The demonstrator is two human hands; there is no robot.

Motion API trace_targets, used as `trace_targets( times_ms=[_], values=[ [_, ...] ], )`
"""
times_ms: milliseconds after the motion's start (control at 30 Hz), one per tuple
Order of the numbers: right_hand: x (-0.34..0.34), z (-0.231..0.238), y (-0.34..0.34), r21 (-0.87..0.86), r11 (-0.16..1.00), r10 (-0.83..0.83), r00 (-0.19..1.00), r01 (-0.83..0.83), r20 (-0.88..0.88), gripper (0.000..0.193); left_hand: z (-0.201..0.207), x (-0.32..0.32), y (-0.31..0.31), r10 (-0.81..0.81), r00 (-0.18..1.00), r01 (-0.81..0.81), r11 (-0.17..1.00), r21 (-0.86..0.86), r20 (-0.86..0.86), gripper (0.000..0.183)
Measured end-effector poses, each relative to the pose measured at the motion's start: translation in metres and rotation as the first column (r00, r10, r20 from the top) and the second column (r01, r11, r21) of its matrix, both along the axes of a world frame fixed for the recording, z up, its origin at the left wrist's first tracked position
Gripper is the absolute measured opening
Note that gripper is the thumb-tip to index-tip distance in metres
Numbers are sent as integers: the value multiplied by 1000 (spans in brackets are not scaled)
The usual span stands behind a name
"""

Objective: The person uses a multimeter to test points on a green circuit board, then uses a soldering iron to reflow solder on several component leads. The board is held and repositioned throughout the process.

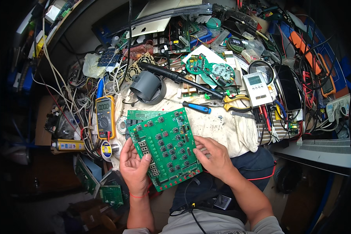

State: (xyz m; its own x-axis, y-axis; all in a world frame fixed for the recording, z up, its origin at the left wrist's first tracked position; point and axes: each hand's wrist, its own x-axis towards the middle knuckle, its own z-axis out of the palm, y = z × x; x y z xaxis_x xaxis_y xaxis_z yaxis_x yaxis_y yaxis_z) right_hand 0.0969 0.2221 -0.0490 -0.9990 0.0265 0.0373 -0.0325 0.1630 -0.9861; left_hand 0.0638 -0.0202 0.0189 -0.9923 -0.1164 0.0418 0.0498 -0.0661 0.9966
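A large green circuit board (175,162), with rows of black push buttons, digit displays and red parts along its edges, is tilted in front of me. My left hand (134,165) grips its left edge, the thumb lying over the face beside the displays. At the right edge my right hand (213,158) pinches the board with bent fingers; the fingertips behind it are hidden. Partly covered by it, a second green board (142,114) lies on the white cloth (238,132). Just beyond are a blue-and-black screwdriver (197,107) and yellow-handled pliers (238,103).
To the left are a yellow multimeter (105,113) and a solder spool (106,149) among tangled wires. A grey cylindrical holder (147,87), a black rod-shaped tool (175,76) and round green boards (220,74) lie farther back. A white tester (256,89) and phone (288,87) lie right.
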Motion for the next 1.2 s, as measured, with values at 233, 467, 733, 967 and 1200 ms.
trace_targets(
  times_ms=[233, 467, 733, 967, 1200],
  values=[
    [-10, 6, -2, 14, 994, -105, 991, 107, -88, 37, 0, 5, 9, -9, 999, 0, 986, -167, -50, 80],
    [-45, 12, 10, 311, 938, -35, 937, 151, -348, 35, -3, 5, 8, 1, 999, -8, 982, -189, -42, 81],
    [-57, 2, 13, 155, 982, -54, 947, 108, -316, 25, -8, 5, 7, 22, 999, -29, 983, -179, -44, 83],
    [-55, -4, 12, 170, 976, -61, 923, 135, -381, 25, -13, 9, 3, 23, 997, -38, 978, -206, -75, 84],
    [-55, -3, 13, 180, 973, -55, 906, 142, -421, 25, -17, 10, 1, 9, 994, -31, 977, -210, -107, 84]
  ],
)
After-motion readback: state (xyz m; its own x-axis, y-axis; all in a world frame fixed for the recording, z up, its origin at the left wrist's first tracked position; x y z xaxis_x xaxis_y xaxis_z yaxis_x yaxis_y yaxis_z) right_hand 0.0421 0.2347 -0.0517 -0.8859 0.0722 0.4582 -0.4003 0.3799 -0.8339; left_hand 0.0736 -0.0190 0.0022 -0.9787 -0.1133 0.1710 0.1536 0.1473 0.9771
